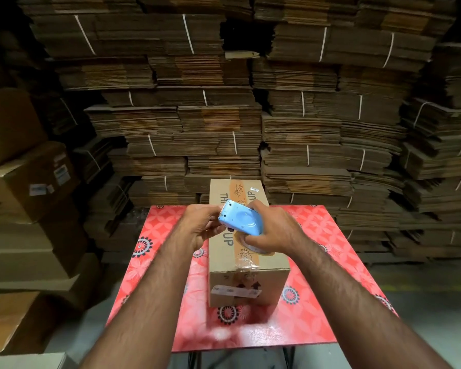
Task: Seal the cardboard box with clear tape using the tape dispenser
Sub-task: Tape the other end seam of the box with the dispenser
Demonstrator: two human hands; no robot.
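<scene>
A closed cardboard box (266, 265) printed "THIS SIDE UP" stands lengthwise on a red patterned table (330, 275). An orange printed strip with shiny clear tape over it runs along the top seam and down the near face. Above the box's middle my right hand (272, 230) grips a light blue tape dispenser (240, 218) and its clear tape roll (256, 247). The dispenser's serrated end points up and to the left. My left hand (201, 223) pinches at that toothed end; whether tape lies between its fingers I cannot make out.
Tall stacks of flattened, string-tied cardboard (224, 115) fill the whole wall behind the table. Assembled cartons (30, 187) are piled on the left, close to the table's edge. Grey floor (423, 315) shows to the right and front.
</scene>
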